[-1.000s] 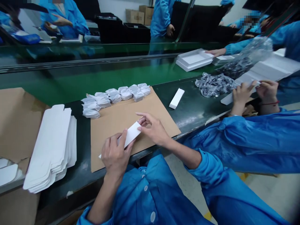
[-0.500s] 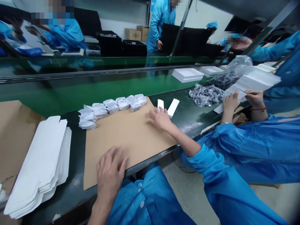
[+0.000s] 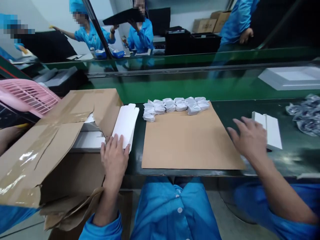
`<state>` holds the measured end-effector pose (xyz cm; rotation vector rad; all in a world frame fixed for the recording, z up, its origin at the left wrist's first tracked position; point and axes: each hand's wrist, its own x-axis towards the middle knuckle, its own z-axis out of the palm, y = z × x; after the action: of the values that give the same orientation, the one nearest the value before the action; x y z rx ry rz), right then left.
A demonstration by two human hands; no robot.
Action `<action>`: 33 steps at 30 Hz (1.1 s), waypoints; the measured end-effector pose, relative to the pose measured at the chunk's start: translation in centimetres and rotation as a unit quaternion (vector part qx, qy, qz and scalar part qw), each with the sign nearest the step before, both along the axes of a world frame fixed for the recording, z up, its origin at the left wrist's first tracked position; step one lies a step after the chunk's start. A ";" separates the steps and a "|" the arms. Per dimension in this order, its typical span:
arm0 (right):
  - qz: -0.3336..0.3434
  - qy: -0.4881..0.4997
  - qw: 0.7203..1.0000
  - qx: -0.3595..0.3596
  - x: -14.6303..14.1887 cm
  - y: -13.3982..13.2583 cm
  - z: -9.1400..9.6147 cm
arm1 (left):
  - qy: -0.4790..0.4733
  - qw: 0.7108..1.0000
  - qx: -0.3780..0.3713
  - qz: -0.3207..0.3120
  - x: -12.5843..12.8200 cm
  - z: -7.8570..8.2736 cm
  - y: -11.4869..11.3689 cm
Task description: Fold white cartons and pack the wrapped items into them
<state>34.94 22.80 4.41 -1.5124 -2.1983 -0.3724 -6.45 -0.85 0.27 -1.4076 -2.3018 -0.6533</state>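
My left hand [image 3: 115,158] lies with its fingers stretched out over the near end of a stack of flat white carton blanks [image 3: 126,125]; no grip on a blank shows. On the right, my right hand [image 3: 251,138] is spread and slightly blurred, beside two slim white boxes [image 3: 273,131]. It partly covers the left one, and whether it touches the box I cannot tell. Between my hands a brown cardboard sheet [image 3: 190,143] lies on the dark bench. Several small white wrapped packets [image 3: 175,105] are lined up along its far edge.
A torn, open cardboard box [image 3: 67,116] with white cartons inside stands at the left, near a pink fan [image 3: 25,95]. Plastic-wrapped dark items [image 3: 310,115] and a white tray [image 3: 287,80] sit at the right. Several people in blue work beyond the green ledge [image 3: 225,88].
The view has swung left, bringing the torn box and fan into sight. My left hand has moved left from the cardboard sheet onto the white blanks. My right hand stays near the slim boxes.
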 end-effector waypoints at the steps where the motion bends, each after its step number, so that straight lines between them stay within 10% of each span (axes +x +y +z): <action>1: 0.059 0.055 0.996 -0.033 -2.4 -2.0 0.4 | 0.004 1.000 0.019 -0.004 0.1 -0.2 0.0; 3: 0.190 0.197 0.946 -0.173 -8.5 -6.2 1.0 | 0.018 0.998 0.062 -0.004 0.8 -0.4 0.1; 6: 0.293 0.389 0.708 -0.512 -18.2 -11.1 1.0 | 0.054 0.991 0.123 -0.029 3.5 -0.8 0.1; 8: 0.276 0.509 0.588 -0.564 -22.7 -12.2 0.5 | 0.069 0.983 0.133 -0.101 6.0 -1.2 -0.1; 11: 0.259 0.598 0.535 -0.538 -24.1 -10.6 -0.2 | 0.023 0.967 0.127 -0.221 8.9 -1.6 -0.6; 15: 0.260 0.494 0.563 -0.609 -19.1 -7.1 -0.3 | -0.085 0.961 0.151 -0.214 8.9 -1.0 0.3; 21: 0.192 0.427 0.672 -0.574 -13.6 -5.5 0.6 | -0.050 0.959 -0.095 -0.261 7.1 -2.7 4.7; 25: 0.259 0.321 0.703 -0.579 -10.6 -4.9 3.0 | -0.172 0.955 -0.057 -0.236 6.2 -1.1 4.8; 30: 0.431 0.046 0.688 -0.581 -9.6 -5.4 6.3 | -0.455 0.840 -0.004 -0.296 5.8 5.0 4.5; 33: 0.388 -0.038 0.813 -0.433 -10.3 -7.7 6.6 | -0.548 0.790 -0.024 -0.272 6.7 6.1 4.9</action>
<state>24.62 15.07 10.98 -0.7293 -2.9732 0.9639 0.23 4.08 6.37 -2.0865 -2.5987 -2.0588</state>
